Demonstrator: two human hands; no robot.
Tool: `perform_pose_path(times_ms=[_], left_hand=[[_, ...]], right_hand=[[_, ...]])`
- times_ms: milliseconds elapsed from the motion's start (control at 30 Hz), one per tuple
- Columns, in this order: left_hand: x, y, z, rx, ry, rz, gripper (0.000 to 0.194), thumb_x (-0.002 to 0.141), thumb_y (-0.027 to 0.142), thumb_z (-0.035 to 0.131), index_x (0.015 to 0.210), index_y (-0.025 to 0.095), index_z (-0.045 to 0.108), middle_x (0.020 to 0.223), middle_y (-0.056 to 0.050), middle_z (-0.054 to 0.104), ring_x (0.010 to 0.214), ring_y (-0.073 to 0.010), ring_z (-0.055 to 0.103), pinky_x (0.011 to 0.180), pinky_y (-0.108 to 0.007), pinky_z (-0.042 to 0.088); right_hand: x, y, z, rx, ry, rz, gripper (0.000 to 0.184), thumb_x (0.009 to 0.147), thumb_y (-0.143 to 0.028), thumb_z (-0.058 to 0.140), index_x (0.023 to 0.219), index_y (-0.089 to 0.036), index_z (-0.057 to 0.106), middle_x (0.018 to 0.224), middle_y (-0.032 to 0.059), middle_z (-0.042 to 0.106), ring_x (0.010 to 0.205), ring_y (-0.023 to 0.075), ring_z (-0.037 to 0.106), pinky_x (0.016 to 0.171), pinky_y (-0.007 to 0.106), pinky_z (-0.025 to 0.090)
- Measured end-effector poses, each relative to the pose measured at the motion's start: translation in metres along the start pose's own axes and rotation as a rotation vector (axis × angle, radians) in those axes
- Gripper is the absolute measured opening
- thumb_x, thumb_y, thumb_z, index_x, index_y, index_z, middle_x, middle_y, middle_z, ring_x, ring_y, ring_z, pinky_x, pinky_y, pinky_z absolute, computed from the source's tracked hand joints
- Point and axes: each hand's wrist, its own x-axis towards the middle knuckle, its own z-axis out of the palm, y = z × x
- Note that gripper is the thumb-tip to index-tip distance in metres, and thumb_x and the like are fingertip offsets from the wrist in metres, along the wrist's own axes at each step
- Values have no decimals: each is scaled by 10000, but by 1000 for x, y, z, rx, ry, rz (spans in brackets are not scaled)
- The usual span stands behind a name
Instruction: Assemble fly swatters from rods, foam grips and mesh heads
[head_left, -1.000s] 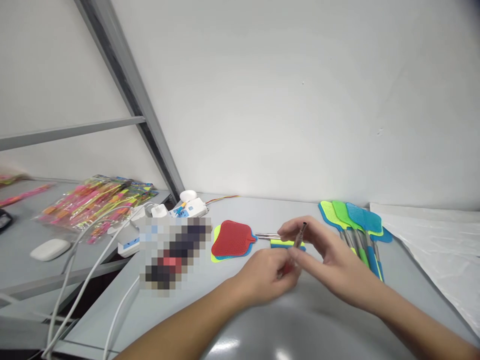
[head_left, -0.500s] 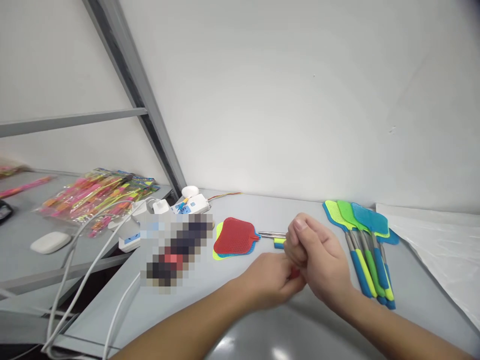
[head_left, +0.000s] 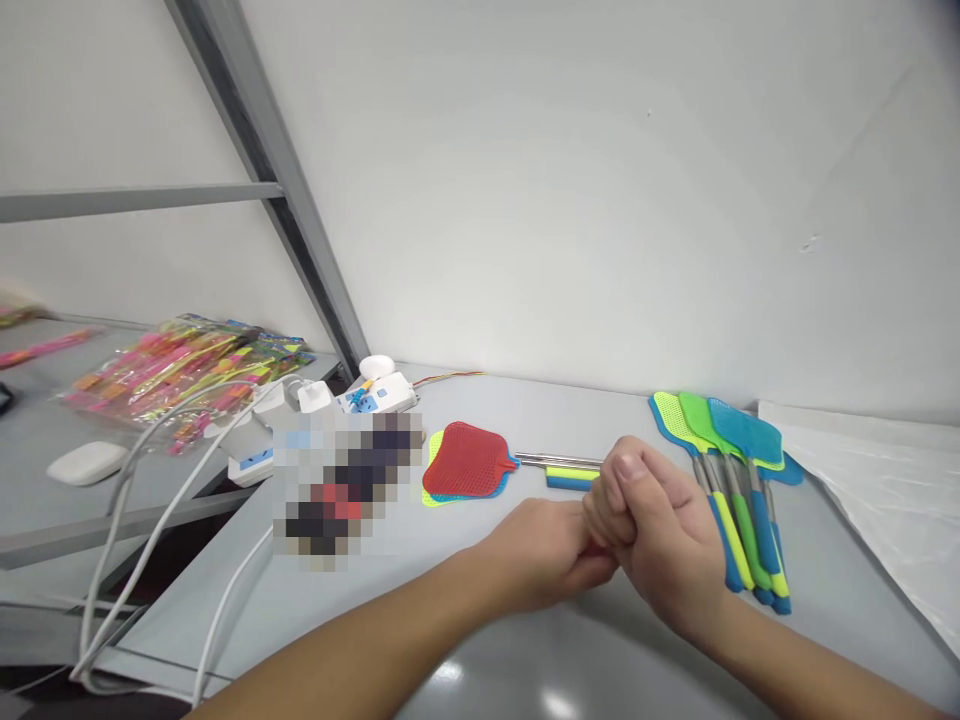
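**My two hands pressed together over the bench, swatters on either side**

My right hand (head_left: 664, 535) is curled into a fist, thumb on top, knuckles against the curled fingers of my left hand (head_left: 544, 555). I can't tell what they grip, as my fingers hide it. Just beyond them on the bench (head_left: 540, 400) lie thin metal rods (head_left: 555, 459) and yellow and blue handles (head_left: 571, 480). Close to the right of my right hand, a fan of swatters (head_left: 742, 530) points its yellow, green and blue heads away from me. Past my left hand, a red swatter head (head_left: 466, 460) overlaps blue and yellow ones. Farther left sit a pixelated patch, a white power strip (head_left: 388, 393) and bagged pink-and-yellow items (head_left: 180, 370).
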Motion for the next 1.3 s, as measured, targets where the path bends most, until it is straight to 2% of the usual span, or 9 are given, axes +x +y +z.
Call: perform_pose_path(times_ms=[100,300,433,600,800,933,1133,1300], left_hand=[[0,2,-1,-25,-11,-24,93,845,296,524,811,215,556,797,24,643,701,-138,586,564,-219,351],[-2,3,-2,50,-10,-30,245,858,360,526,673,203,494,634,33,575,560,-119,500,498,-237,274],[-4,0,0,93,-29,-1,213,850,350,541,690,211,538,656,39,610,583,-125,526,506,-242,268],[-2,0,1,166,-36,-22,232,844,352,566,672,196,552,653,18,618,576,-130,534,507,-247,269],[-1,-1,3,188,-53,-23,237,858,362,544,690,199,579,683,9,642,606,-144,556,542,-243,319],[-3,-1,2,241,-37,-19,215,843,382,563,721,209,598,661,6,626,582,-150,546,520,-254,301],[-5,2,-4,231,-70,-49,175,811,401,615,816,227,639,705,0,651,628,-174,587,544,-264,340],[-5,5,-10,309,-92,-21,245,814,425,604,690,217,569,635,9,617,583,-174,579,517,-284,303]], right_hand=[[-1,0,0,-5,-6,2,376,939,-406,538,634,-204,450,486,-81,298,436,75,240,425,235,223],[-5,-1,-3,-15,-35,-4,369,954,-393,512,645,-203,445,504,-78,294,457,80,240,447,241,229],[-7,0,-2,-29,-66,-17,364,959,-388,502,650,-203,449,516,-73,302,471,86,249,452,244,232],[-4,0,-1,-11,-21,-18,378,952,-415,506,645,-208,431,498,-82,284,444,81,222,439,244,216],[-4,2,-3,4,-20,-48,375,955,-401,507,643,-209,425,497,-86,277,441,79,210,439,244,211],[-2,3,-3,-1,-16,-52,362,961,-398,497,657,-212,432,498,-89,270,439,80,198,437,247,200],[-6,4,-5,-101,-80,-48,352,965,-394,490,667,-210,450,535,-72,292,480,94,236,468,261,229],[2,-3,-9,-36,-53,-16,340,958,-400,501,677,-211,463,515,-83,262,467,90,227,458,253,223]])
